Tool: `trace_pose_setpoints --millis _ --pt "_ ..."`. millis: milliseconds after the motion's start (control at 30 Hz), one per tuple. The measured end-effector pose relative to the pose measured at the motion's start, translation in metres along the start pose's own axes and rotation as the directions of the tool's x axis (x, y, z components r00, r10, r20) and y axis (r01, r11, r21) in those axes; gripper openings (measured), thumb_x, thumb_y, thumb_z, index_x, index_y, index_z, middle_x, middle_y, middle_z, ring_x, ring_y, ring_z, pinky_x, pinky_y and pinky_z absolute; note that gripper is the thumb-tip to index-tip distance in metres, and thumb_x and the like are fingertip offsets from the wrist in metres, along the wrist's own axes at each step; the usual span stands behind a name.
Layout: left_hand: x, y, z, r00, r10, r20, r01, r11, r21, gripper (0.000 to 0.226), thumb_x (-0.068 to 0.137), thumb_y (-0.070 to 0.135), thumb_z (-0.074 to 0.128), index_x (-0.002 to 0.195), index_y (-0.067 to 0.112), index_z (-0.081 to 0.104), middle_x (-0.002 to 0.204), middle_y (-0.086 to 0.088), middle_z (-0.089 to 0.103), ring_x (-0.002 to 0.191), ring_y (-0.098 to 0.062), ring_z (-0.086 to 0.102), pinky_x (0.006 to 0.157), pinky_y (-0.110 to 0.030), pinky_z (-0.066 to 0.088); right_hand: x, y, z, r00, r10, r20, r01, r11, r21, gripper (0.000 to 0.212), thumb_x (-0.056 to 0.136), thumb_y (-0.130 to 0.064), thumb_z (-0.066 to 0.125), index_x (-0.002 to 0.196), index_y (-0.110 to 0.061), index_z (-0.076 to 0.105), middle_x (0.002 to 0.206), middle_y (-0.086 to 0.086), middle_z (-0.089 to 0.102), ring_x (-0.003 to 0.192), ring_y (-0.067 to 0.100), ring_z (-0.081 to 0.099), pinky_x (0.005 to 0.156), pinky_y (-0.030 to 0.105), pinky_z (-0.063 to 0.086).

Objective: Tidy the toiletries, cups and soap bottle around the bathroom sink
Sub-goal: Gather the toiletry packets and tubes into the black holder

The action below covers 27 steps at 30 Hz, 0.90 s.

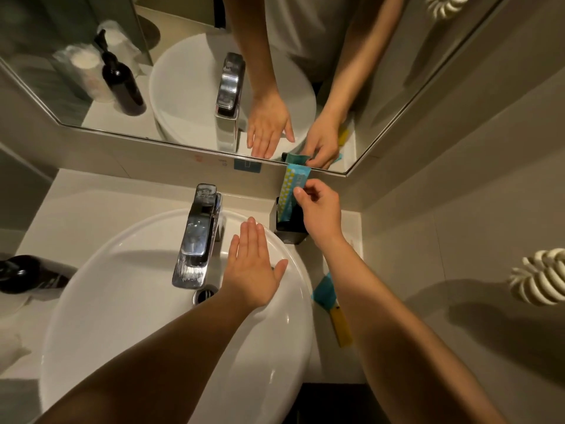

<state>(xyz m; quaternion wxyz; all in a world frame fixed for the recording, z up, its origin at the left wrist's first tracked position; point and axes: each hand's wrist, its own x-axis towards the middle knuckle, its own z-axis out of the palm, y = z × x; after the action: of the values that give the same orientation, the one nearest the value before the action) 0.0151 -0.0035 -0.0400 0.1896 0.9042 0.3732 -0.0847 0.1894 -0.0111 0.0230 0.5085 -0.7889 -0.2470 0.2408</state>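
Note:
My right hand pinches a blue and yellow patterned toiletry packet that stands upright in a black square holder at the back right of the counter. My left hand rests flat, fingers together, on the rim of the white sink, right of the chrome tap. A dark soap bottle lies at the left edge of the counter. Another blue packet and a yellow one lie on the counter right of the sink, partly under my right forearm.
A mirror above the counter reflects the soap bottle, wrapped cups, tap and both hands. A cream ribbed hook sticks out of the right wall. The sink drain sits below the tap. Beige counter surrounds the basin.

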Motion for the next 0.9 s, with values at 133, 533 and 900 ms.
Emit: trace_pose_setpoints --millis 133,533,900 --pt "0.000 -0.001 0.003 1.000 0.003 -0.012 -0.002 1.000 0.020 0.089 0.098 0.067 0.006 0.155 0.004 -0.022 0.163 -0.015 -0.030 0.152 -0.030 -0.025 0.125 -0.046 -0.008 0.004 0.002 0.000 1.000 0.003 -0.013 -0.002 1.000 0.014 0.012 0.097 -0.017 0.066 0.107 -0.013 0.071 0.099 0.000 0.074 0.094 0.014 0.070 0.082 0.026 0.058" --pt "-0.001 0.000 -0.001 1.000 0.007 0.008 -0.007 1.000 0.005 0.089 0.099 0.065 0.010 0.155 0.004 -0.021 0.164 -0.017 -0.028 0.152 -0.031 -0.025 0.125 -0.046 -0.011 -0.024 0.015 -0.031 0.990 0.061 -0.128 -0.065 0.997 -0.029 0.023 0.095 -0.014 0.068 0.117 -0.013 0.070 0.102 -0.002 0.071 0.092 0.006 0.065 0.083 0.015 0.054" --pt "0.001 0.000 -0.002 1.000 -0.008 0.019 0.008 1.000 0.012 0.091 0.099 0.067 0.011 0.156 0.005 -0.020 0.164 -0.016 -0.029 0.153 -0.031 -0.023 0.125 -0.046 -0.010 -0.063 0.090 -0.077 0.801 0.493 -0.341 -0.597 0.707 -0.380 0.036 0.103 -0.027 0.055 0.122 0.003 0.058 0.124 0.021 0.064 0.111 0.038 0.063 0.074 0.029 0.039"
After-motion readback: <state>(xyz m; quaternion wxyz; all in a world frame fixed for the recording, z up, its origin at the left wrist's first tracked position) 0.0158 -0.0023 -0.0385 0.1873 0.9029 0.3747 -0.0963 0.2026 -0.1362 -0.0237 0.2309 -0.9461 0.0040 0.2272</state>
